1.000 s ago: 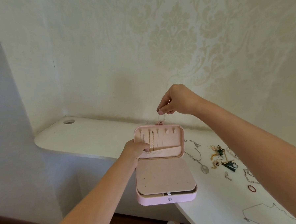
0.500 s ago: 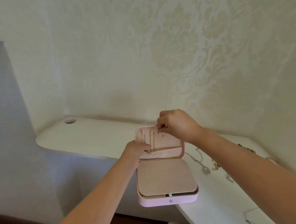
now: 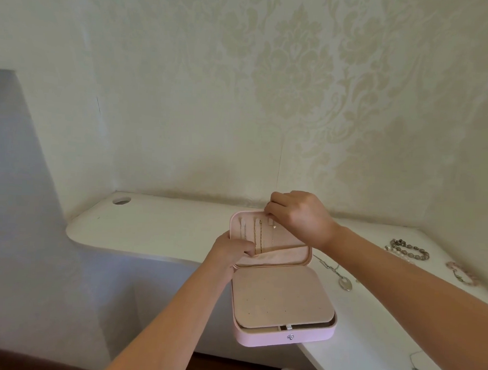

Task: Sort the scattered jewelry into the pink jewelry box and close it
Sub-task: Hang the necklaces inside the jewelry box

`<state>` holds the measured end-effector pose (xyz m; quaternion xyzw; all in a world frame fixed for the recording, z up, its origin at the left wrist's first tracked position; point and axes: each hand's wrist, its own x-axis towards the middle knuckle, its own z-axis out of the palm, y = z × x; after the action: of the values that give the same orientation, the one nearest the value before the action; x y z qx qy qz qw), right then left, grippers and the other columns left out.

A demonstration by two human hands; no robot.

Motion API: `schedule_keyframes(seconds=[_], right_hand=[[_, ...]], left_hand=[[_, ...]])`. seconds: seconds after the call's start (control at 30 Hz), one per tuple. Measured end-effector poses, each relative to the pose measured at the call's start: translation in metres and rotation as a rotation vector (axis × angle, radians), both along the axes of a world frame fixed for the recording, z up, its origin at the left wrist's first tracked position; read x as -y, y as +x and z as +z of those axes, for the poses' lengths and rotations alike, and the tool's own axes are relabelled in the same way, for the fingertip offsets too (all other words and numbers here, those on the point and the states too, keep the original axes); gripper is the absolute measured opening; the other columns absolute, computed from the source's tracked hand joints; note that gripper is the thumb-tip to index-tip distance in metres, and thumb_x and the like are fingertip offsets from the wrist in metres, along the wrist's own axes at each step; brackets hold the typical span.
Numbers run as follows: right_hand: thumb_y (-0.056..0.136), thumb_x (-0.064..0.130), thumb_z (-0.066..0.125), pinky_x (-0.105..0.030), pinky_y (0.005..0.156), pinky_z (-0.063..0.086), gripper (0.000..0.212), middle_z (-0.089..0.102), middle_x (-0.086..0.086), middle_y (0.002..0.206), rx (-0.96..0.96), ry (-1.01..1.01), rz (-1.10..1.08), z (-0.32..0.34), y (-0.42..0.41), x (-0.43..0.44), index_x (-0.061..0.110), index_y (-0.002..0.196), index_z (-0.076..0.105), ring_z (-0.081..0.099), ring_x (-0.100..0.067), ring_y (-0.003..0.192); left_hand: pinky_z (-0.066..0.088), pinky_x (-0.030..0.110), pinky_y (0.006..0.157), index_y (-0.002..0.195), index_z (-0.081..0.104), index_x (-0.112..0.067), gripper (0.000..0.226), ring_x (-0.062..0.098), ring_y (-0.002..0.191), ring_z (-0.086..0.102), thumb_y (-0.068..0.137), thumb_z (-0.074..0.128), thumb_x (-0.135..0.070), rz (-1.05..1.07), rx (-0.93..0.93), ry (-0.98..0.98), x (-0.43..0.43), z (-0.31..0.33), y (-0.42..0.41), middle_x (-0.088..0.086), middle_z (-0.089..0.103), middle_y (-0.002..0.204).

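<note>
The pink jewelry box [image 3: 285,335] stands open at the desk's front edge, its lid upright. Thin chains [image 3: 258,236] hang on hooks inside the lid above a fabric pocket. My left hand [image 3: 231,250] grips the lid's left edge, thumb on the pocket. My right hand [image 3: 297,216] is at the lid's top, fingertips pinching a fine necklace [image 3: 274,229] at a hook. A beige padded panel [image 3: 279,297] covers the box's base.
On the white desk [image 3: 156,225], right of the box, lie a silver pendant necklace [image 3: 342,280], a dark bead bracelet [image 3: 409,248], a pink bead bracelet [image 3: 461,274] and a thin chain [image 3: 419,369]. A cable hole [image 3: 121,200] sits far left. Patterned wall behind.
My right hand came down from above the box to the lid's top edge, bringing the fine necklace to a hook. The left hand stayed on the lid.
</note>
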<state>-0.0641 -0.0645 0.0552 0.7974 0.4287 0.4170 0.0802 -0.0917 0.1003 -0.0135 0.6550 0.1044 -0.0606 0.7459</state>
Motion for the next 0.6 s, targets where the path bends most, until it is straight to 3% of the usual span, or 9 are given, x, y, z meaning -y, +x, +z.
schedule_keyframes(seconds=[0.1,0.3,0.47,0.6], right_hand=[[0.061,-0.006,0.075,-0.025,0.041,0.03,0.024,0.052,-0.002,0.062,0.019,0.017,0.036,-0.001,0.002,-0.001,0.012,0.069,0.061,0.039,-0.02,0.041],[0.056,-0.012,0.071,-0.026,0.037,0.041,0.025,0.058,-0.005,0.068,-0.046,-0.059,0.076,-0.003,0.01,0.003,0.009,0.068,0.065,0.049,-0.022,0.045],[0.065,-0.008,0.07,-0.028,0.038,0.045,0.019,0.062,-0.005,0.078,-0.104,-0.11,0.099,-0.003,0.007,0.006,0.006,0.076,0.068,0.059,-0.022,0.06],[0.08,0.001,0.054,-0.028,0.038,0.045,0.017,0.064,-0.004,0.09,-0.101,-0.102,0.095,-0.006,0.005,0.013,0.008,0.083,0.069,0.061,-0.021,0.07]], left_hand=[[0.034,0.025,0.053,0.072,0.052,-0.007,0.034,0.02,0.061,0.045,0.04,0.055,0.005,-0.017,0.018,-0.017,-0.001,-0.001,0.0,0.007,0.046,0.065],[0.036,0.029,0.057,0.075,0.052,-0.008,0.035,0.023,0.07,0.046,0.042,0.054,0.006,-0.034,0.01,-0.043,-0.001,-0.002,-0.002,0.009,0.045,0.07],[0.041,0.03,0.059,0.081,0.058,-0.006,0.031,0.025,0.072,0.052,0.059,0.054,0.016,-0.032,0.005,-0.037,-0.002,-0.003,0.0,0.012,0.052,0.076],[0.044,0.032,0.063,0.085,0.06,-0.005,0.04,0.027,0.075,0.055,0.047,0.057,0.008,-0.041,0.0,-0.048,-0.002,-0.003,-0.001,0.013,0.055,0.08]])
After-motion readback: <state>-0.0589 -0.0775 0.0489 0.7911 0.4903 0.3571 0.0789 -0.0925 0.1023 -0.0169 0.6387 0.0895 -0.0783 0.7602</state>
